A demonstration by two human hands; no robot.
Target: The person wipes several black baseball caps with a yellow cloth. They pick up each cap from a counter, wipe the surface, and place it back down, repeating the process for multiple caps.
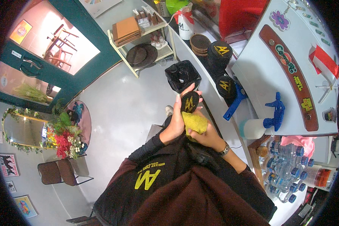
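Note:
My left hand (176, 121) holds a round black coaster (189, 101) with a yellow emblem, its fingers behind the disc. A yellow cloth (195, 123) is bunched in my right hand (204, 137) and touches the coaster's lower edge. To the right, on the counter ledge, lie more black round pieces (226, 86) with the same emblem, next to a blue tool (234, 106) with a handle, perhaps a squeegee. A spray bottle (255, 128) with a blue trigger head lies farther right.
Beyond my hands a bin lined with a black bag (183, 76) stands on the floor beside the counter. A shelf rack (158, 28) holds brown boards and round trays. Stacked brown coasters (200, 43) stand on the ledge. Water bottles (282, 166) are at the right, chairs (65, 172) at the left.

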